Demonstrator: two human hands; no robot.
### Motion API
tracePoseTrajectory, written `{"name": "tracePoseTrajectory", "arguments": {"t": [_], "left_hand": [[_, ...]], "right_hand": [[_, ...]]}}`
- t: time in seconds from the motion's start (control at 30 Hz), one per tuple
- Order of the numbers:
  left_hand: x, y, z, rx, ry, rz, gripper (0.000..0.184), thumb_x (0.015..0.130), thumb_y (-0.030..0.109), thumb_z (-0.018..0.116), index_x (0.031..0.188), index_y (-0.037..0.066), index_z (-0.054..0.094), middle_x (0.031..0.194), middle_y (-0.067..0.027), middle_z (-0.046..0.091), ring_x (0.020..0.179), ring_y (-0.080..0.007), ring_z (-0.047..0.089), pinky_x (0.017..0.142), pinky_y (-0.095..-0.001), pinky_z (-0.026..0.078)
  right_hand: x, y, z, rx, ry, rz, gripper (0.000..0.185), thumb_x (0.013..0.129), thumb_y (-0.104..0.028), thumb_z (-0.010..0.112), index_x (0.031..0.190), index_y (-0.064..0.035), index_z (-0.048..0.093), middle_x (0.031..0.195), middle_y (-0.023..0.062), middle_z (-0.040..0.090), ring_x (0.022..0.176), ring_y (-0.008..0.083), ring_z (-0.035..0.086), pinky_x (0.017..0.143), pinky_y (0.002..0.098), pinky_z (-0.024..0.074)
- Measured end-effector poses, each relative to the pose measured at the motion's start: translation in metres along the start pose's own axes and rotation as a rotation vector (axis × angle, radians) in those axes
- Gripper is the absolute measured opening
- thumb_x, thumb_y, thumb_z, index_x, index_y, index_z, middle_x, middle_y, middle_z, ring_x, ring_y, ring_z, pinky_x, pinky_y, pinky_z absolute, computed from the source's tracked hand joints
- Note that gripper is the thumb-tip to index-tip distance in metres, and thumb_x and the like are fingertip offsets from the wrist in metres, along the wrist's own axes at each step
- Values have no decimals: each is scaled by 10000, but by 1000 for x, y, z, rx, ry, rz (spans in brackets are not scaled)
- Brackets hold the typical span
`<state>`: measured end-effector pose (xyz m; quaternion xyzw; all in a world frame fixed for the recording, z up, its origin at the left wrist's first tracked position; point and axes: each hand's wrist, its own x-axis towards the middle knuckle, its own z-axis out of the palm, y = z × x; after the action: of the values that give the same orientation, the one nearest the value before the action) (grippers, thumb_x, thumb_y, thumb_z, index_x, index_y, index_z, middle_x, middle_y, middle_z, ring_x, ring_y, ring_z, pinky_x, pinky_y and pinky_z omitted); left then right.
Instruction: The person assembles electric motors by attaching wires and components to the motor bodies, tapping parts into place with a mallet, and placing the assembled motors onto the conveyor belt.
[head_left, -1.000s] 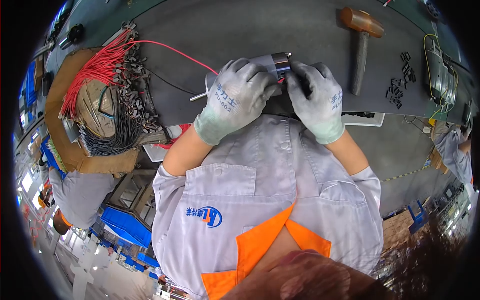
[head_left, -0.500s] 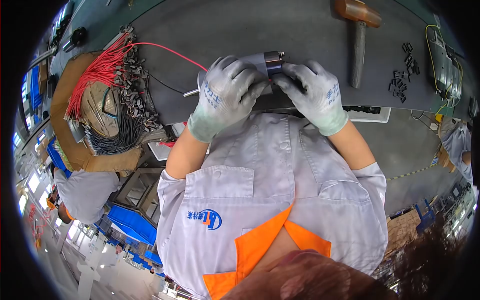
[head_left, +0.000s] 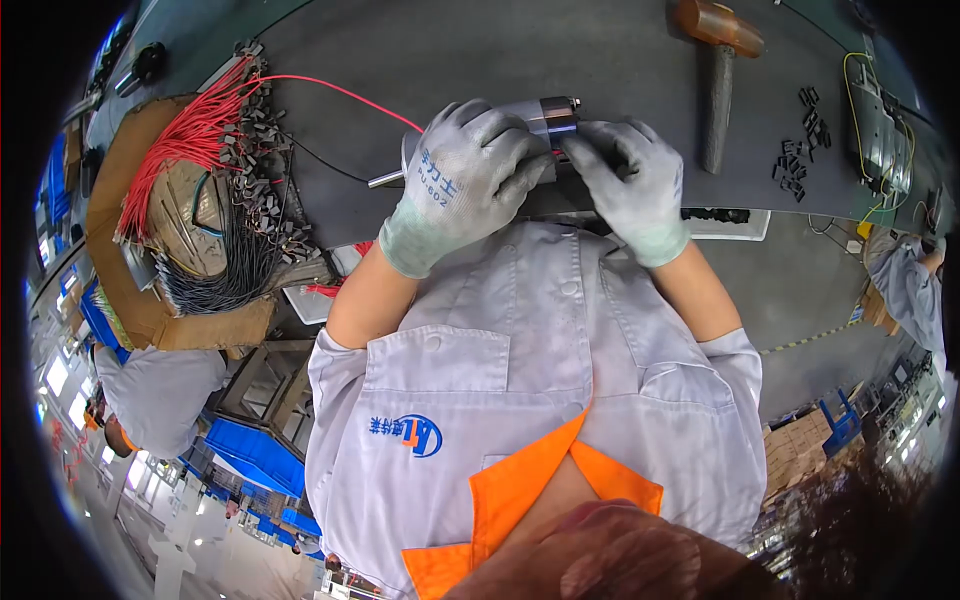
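Observation:
My left hand (head_left: 470, 165), in a whitish glove, is wrapped round a grey metal cylinder that looks like a motor (head_left: 556, 115). Its shiny end and a small tip stick out to the right, while a thin metal rod (head_left: 386, 180) pokes out on the left. A red wire (head_left: 345, 94) and a black wire (head_left: 335, 164) run from the left to this hand. My right hand (head_left: 632, 170), also gloved, has curled fingers and thumb at the lower right of the cylinder's end. Whatever lies between those fingertips is hidden.
A cardboard box (head_left: 110, 250) of red and black wires with connectors stands left. A mallet (head_left: 718, 100) lies at upper right, near small black clips (head_left: 790, 170). A white tray (head_left: 745, 228) sits under the table edge. Another person (head_left: 165, 395) is at lower left.
Both hands and the cylinder have shifted slightly in view. My right hand has turned, its thumb side now more toward the camera. My left hand keeps its grip.

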<state>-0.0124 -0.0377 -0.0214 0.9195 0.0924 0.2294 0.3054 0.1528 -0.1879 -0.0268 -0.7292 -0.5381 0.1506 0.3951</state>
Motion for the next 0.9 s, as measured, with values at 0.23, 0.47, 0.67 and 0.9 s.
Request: {"name": "tracePoseTrajectory", "arguments": {"t": [0.23, 0.47, 0.67, 0.9], "left_hand": [[17, -14, -8, 84, -21, -58, 142, 807, 191, 768, 860, 69, 718, 846, -92, 659, 807, -315, 654, 775, -443, 534], [37, -31, -14, 63, -64, -115, 126, 818, 170, 749, 865, 57, 719, 838, -114, 654, 813, -336, 642, 766, -444, 521], [41, -30, -18, 24, -125, -135, 143, 841, 195, 731, 888, 60, 719, 833, -123, 639, 841, -342, 631, 775, -448, 512], [34, -36, -29, 93, -15, -6, 128, 789, 150, 783, 857, 57, 728, 852, -117, 656, 816, -326, 645, 749, -440, 518]], "right_hand": [[-8, 69, -62, -601, 184, 294, 585, 859, -155, 772, 1408, -68, 589, 1334, 271, 614, 1093, 406, 649, 943, 462, 539], [-94, 40, -43, 152, -199, 542, 675, 955, -224, 721, 1483, 75, 427, 1217, 171, 626, 1133, 337, 636, 978, 458, 514], [-97, 46, -29, 781, 424, 868, 484, 956, -243, 728, 1310, 14, 522, 1049, 105, 625, 907, 188, 647, 753, 343, 543], [-45, 17, -27, 350, -93, 584, 423, 935, -223, 736, 1247, 6, 568, 877, 40, 625, 733, 106, 578, 630, 258, 498]]}}
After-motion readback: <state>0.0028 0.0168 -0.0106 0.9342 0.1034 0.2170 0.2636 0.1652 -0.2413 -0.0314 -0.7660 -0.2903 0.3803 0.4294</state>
